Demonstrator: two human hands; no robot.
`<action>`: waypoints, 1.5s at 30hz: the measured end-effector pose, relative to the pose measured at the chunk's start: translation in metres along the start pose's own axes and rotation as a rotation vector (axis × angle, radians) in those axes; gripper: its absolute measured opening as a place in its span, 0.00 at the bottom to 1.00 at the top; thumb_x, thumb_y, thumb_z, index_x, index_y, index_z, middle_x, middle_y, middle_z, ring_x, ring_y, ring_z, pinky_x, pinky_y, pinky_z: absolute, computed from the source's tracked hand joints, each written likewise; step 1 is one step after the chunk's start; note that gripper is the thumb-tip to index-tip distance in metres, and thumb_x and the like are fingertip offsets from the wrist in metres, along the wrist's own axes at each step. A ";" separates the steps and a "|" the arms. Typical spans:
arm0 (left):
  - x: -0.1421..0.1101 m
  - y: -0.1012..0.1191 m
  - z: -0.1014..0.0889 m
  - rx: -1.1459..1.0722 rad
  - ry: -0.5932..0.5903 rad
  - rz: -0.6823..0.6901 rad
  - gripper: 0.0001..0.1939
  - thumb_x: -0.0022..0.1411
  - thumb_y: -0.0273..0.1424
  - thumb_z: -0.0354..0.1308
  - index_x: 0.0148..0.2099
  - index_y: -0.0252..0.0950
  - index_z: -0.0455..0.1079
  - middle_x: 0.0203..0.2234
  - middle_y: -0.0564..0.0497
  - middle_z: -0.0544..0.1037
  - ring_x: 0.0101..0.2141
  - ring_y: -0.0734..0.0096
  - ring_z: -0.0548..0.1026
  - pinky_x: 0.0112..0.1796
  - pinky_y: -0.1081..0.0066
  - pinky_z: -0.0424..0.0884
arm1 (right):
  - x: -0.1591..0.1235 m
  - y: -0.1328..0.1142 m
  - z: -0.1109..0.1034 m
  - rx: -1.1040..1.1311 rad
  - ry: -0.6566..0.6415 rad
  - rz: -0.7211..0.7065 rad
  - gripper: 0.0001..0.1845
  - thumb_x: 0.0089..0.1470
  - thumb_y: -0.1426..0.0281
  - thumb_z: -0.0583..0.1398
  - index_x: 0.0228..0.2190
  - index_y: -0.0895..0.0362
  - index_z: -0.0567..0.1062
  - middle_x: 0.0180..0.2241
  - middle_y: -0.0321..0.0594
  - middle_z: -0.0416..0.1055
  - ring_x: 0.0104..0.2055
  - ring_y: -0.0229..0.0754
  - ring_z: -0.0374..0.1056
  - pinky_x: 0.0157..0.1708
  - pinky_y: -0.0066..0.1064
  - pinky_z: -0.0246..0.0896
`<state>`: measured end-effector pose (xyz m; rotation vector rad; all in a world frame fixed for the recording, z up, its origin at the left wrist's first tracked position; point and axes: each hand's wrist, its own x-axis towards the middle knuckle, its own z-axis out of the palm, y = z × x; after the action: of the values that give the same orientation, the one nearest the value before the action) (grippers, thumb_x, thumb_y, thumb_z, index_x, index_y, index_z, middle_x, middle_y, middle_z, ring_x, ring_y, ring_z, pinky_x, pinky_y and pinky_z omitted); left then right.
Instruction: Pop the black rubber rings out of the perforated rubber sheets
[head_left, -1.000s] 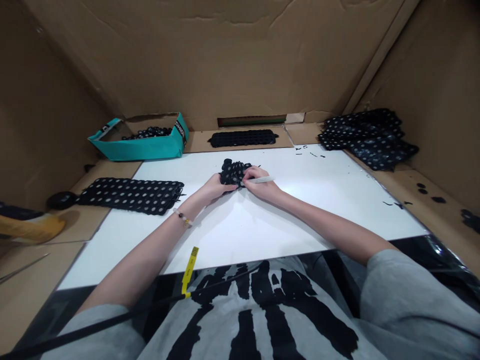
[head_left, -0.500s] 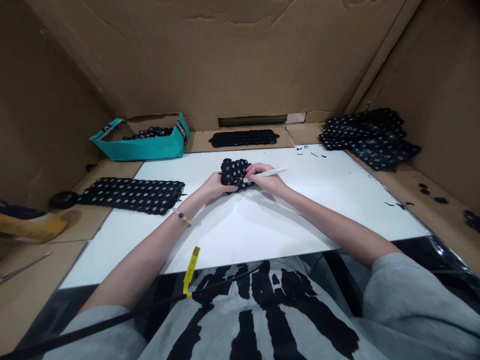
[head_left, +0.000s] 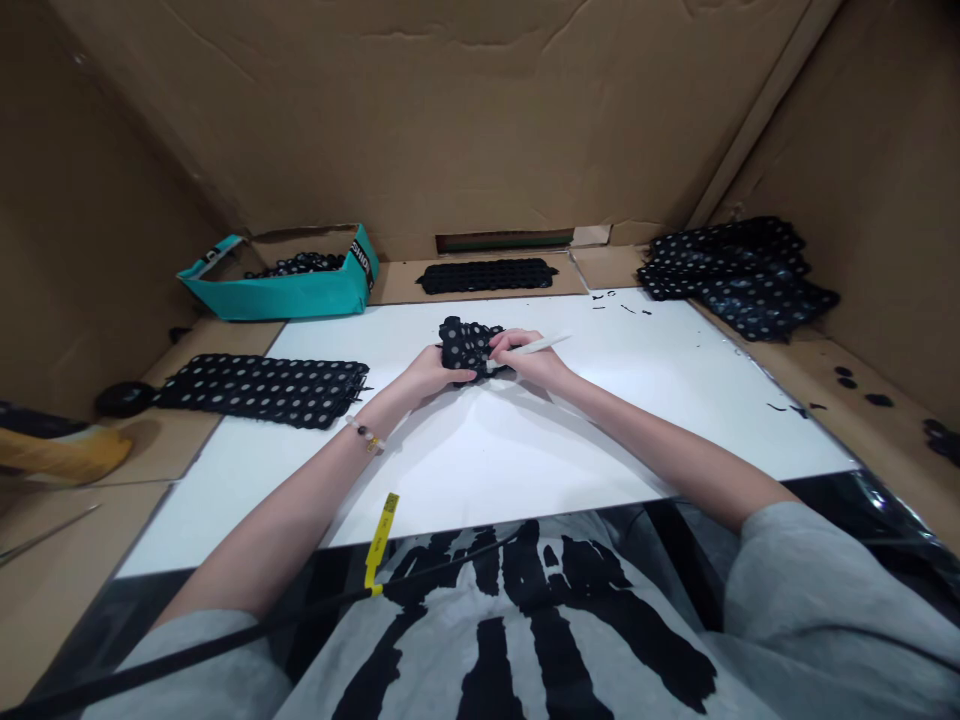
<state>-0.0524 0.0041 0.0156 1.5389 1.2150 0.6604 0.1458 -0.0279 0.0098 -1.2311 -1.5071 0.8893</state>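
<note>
1. Head view: left hand closed around the left edge of the dotted black piece, thumb along its near side.
2. Right hand closed on a white pen-like tool, its lower end at the dotted black piece, its other end slanting up to the right.
3. Dotted black piece located between both hands, above the white board; contact with the board cannot be told.
4. Dotted black strip noted at left, lying partly on the board.
5. Teal box found beyond that strip, dotted black material inside.
6. Dark strip observed beyond the board; dotted black sheets heaped at far right.
</note>
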 end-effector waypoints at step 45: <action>-0.001 0.005 -0.001 -0.117 0.006 0.016 0.26 0.40 0.35 0.73 0.43 0.32 0.74 0.37 0.45 0.81 0.40 0.56 0.77 0.42 0.62 0.73 | -0.004 -0.003 0.001 0.095 -0.033 0.031 0.06 0.44 0.68 0.61 0.22 0.57 0.75 0.40 0.42 0.78 0.45 0.45 0.72 0.49 0.36 0.64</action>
<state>-0.0514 0.0036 0.0204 1.4514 1.1490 0.7349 0.1442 -0.0324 0.0118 -1.1784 -1.4589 0.9947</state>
